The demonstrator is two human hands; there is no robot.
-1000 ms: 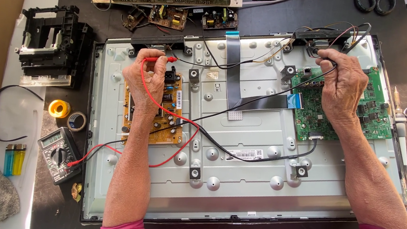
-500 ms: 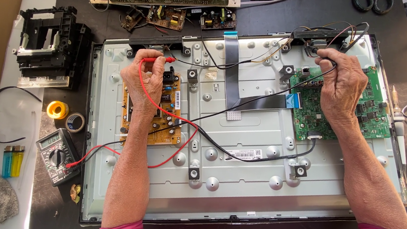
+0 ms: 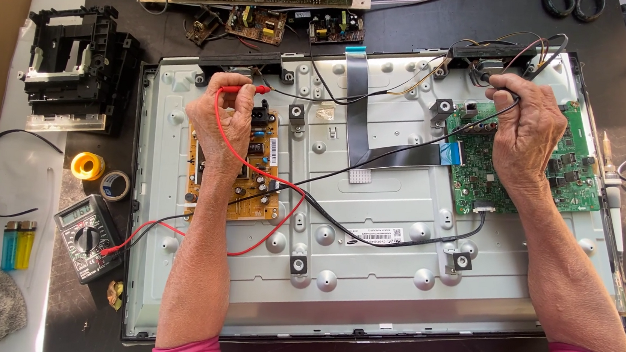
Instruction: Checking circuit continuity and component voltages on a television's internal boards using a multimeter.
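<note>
The left hand (image 3: 221,119) pinches a red probe (image 3: 249,89), lying sideways with its tip pointing right, over the top of the orange board (image 3: 259,183). The right hand (image 3: 524,130) is closed on a black probe (image 3: 504,83), which points left, above the green board (image 3: 577,176). Both wires run down to the meter (image 3: 87,238) on the counter (image 3: 71,313), nearer the left hand. A white label (image 3: 374,236) sits low on the metal panel (image 3: 364,279).
</note>
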